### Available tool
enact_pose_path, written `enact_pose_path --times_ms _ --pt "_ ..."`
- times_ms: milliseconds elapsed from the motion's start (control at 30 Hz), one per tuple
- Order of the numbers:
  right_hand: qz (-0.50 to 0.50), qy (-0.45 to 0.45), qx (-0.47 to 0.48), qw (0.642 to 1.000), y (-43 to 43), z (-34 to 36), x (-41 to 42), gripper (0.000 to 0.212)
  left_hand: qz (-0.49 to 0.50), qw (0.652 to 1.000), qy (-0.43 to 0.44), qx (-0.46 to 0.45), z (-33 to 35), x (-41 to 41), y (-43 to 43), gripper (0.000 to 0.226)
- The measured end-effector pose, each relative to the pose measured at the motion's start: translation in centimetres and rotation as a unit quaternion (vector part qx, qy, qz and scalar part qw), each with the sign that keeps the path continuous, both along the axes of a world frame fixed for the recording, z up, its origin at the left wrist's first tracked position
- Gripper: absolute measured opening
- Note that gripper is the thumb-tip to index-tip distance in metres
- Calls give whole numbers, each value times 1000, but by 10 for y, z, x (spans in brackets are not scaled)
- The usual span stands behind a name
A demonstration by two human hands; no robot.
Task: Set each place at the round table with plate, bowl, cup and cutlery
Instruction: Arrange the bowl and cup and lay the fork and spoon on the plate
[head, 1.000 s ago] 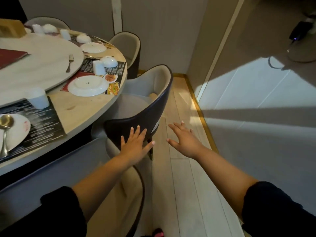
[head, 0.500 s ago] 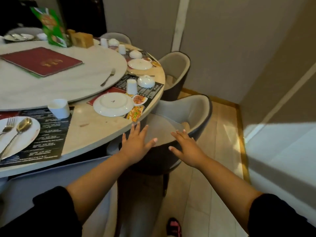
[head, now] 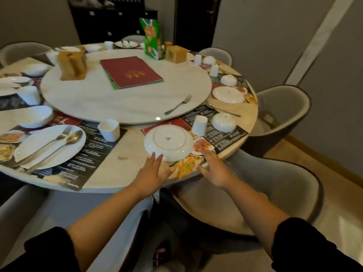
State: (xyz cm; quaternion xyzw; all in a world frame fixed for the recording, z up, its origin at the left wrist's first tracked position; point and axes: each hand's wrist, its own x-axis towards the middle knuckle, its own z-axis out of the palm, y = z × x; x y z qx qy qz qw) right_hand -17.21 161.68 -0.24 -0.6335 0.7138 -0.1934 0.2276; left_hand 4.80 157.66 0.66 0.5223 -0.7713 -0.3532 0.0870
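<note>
The round table (head: 121, 173) carries a marble turntable (head: 110, 101) in its middle, and a grey chair (head: 255, 193) stands tucked close to the place being set. If the person leans in, a knock against the chair could jolt the arms. At this place a printed placemat (head: 222, 134) lies with its near corner over the table's edge. A drag from the right hand (head: 214, 169), which hovers open above that corner, could pull the mat and everything on it towards the drop.

The plate (head: 168, 142) lies upside down on the mat, just inside the edge. The left hand (head: 151, 173) is open, with straight fingertips at the plate's near rim and nothing gripped. Turning the plate over from a rim-only hold risks a slip onto the floor.

The bowl (head: 224, 122) and cup (head: 199, 125) stand inverted just beyond it. A wide flip could strike the cup and topple it.

The fork (head: 178, 105) lies on the turntable and the spoon (head: 222, 109) on the table beyond the bowl. A nudge to the turntable would likely carry the fork away.
</note>
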Motion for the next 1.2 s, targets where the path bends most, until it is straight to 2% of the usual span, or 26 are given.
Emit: enact_pose_path --times_ms 167,267,367,500,600,700,800,900,1000,1067,1200 --pt "4 -11 31 999 -88 -20 2 65 126 984 96 84 0 -1 -88 67" --pt "-7 7 65 998 -126 -36 5 67 194 965 119 128 -5 -4 -136 60" --pt "4 46 74 996 -153 -51 7 69 222 959 101 142 -9 -7 -174 51" --pt "33 69 50 996 -166 -66 6 71 222 964 21 148 -11 -20 -207 39" --pt "36 56 27 997 -168 -76 7 81 232 958 -34 167 -9 -28 -218 38" --pt "31 51 15 998 -167 -80 6 93 241 955 -45 169 -10 -30 -222 37" --pt "30 52 6 998 -167 -82 6 90 242 951 -31 189 -11 -28 -224 28" --pt "28 51 1 998 -168 -85 5 86 251 946 -33 202 -14 -25 -223 36" --pt "30 52 -7 998 -167 -86 5 85 268 940 -20 211 -13 -23 -219 30" --pt "30 49 -14 998 -167 -87 4 84 285 933 -13 220 -13 -22 -218 35" --pt "32 39 -31 998 -166 -87 4 81 302 921 33 243 -14 -20 -213 34"
